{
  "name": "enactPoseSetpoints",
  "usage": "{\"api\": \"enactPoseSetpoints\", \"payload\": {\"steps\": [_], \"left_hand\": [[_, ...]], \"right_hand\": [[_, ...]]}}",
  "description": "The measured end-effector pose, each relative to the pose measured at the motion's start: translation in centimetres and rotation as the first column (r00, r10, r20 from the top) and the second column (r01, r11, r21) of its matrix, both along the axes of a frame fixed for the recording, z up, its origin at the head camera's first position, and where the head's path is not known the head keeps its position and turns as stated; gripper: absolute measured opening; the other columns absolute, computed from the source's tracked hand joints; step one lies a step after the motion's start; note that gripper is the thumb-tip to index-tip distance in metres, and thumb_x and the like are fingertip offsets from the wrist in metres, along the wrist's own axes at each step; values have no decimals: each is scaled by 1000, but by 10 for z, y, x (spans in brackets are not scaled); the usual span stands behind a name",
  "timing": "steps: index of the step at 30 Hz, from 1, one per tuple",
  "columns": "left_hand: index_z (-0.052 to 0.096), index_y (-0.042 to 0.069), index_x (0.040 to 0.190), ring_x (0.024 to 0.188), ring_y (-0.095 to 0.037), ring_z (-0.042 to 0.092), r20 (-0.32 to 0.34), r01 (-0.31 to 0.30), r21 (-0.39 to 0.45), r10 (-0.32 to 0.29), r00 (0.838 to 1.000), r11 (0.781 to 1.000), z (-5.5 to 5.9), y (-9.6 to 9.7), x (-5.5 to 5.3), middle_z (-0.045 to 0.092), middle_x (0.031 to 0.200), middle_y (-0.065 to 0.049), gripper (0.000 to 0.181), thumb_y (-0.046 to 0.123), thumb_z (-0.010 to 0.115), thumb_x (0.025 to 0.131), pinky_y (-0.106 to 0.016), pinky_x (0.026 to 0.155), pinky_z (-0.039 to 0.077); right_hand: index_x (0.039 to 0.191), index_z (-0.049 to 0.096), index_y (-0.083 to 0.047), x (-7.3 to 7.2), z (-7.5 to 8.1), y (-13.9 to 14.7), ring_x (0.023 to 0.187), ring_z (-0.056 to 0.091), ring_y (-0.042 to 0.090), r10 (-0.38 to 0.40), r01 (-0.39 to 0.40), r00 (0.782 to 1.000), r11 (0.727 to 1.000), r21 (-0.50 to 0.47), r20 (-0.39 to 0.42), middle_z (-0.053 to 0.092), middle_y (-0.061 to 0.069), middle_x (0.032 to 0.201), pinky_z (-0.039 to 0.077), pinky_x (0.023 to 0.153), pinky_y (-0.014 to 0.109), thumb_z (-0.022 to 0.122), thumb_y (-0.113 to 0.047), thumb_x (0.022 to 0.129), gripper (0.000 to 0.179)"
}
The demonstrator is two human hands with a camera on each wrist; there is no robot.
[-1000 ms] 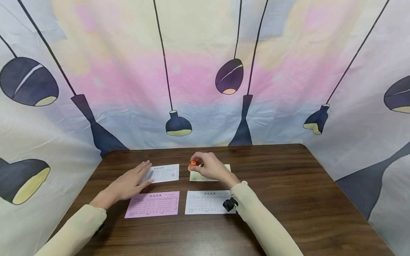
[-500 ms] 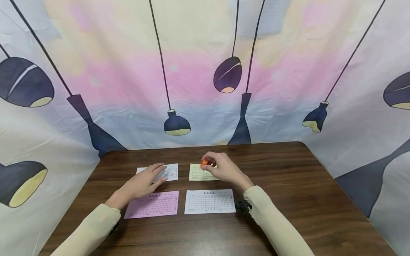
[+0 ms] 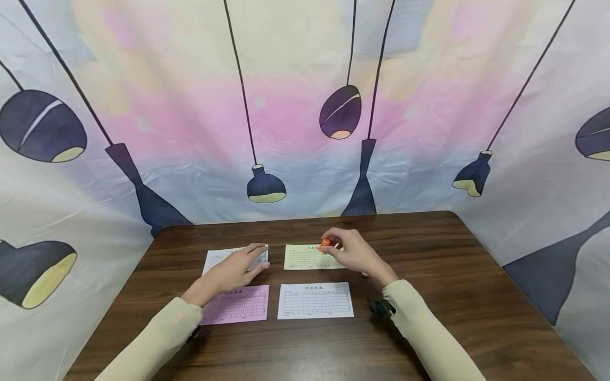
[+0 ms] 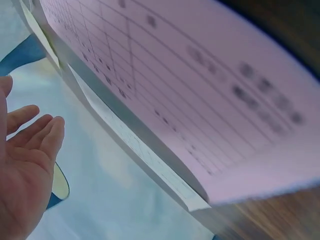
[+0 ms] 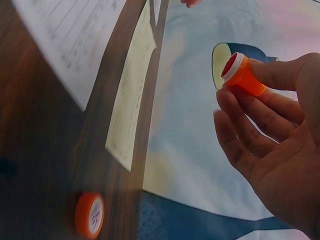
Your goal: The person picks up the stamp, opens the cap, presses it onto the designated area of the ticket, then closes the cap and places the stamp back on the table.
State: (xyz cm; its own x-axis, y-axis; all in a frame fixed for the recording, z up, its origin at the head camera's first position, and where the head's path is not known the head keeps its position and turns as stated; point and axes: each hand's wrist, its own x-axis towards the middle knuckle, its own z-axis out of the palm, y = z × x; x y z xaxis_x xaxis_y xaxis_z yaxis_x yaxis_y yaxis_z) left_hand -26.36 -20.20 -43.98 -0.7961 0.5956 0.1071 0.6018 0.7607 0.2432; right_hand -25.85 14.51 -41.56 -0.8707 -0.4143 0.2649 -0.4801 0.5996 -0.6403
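Note:
My right hand pinches a small orange stamp between thumb and fingers. Its white rim and red face show in the right wrist view. In the head view the stamp overlaps the upper right part of a pale yellow form slip. My left hand, fingers loosely extended, is over a pale blue form slip at the back left and hides much of it. That hand holds nothing. Nearer to me lie a pink slip and a white slip, both printed with tables.
An orange cap with a white printed top stands on the brown wooden table, right of the yellow slip. Behind the table's far edge hangs a cloth backdrop with painted lamps.
My right hand has carried the stamp rightward, from the yellow slip's left edge to its right part. My left hand has slid right across the pale blue slip.

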Motion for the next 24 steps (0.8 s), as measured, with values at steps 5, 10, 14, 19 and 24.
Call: {"api": "enactPoseSetpoints", "payload": {"steps": [5, 10, 14, 19, 24], "left_hand": [[49, -1, 155, 138, -39, 60, -19, 35, -35, -35, 999, 999, -3, 13, -7, 51, 158, -22, 60, 39, 52, 111, -55, 113, 52], [46, 2, 158, 145, -38, 55, 3, 49, -106, -49, 999, 993, -8, 23, -14, 48, 162, -21, 64, 45, 51, 111, -54, 116, 50], [39, 3, 161, 151, -38, 47, 48, 52, -148, -45, 998, 988, -13, 30, -18, 40, 167, -21, 70, 51, 48, 110, -55, 119, 46], [33, 6, 165, 156, -36, 40, 80, 41, -179, -27, 996, 983, -16, 37, -21, 32, 172, -18, 75, 56, 45, 110, -54, 123, 43], [32, 5, 165, 160, -36, 33, 87, 68, -187, -53, 995, 980, -16, 44, -24, 27, 174, -17, 78, 57, 46, 109, -54, 126, 38]], "right_hand": [[116, 74, -13, -1, -2, 11, 87, 69, 10, -13, 14, 1000, 1000, -17, 1, 75, -4, 97, 58, 80, 29, 75, -26, 99, 21], [115, 74, -18, -2, -5, 18, 87, 71, 11, -33, 33, 999, 999, -15, 16, 76, -5, 98, 59, 80, 30, 75, -28, 99, 19], [116, 73, -18, 0, -8, 24, 88, 71, 9, -39, 39, 999, 999, -17, 26, 76, -4, 100, 60, 82, 32, 75, -28, 99, 20], [118, 73, -17, 1, -12, 28, 87, 71, 7, -36, 36, 999, 999, -21, 22, 77, -4, 101, 60, 82, 30, 75, -27, 99, 21], [117, 74, -17, 0, -17, 31, 85, 71, 6, -29, 29, 1000, 999, -23, 9, 77, -5, 100, 60, 80, 28, 75, -26, 99, 20]]}}
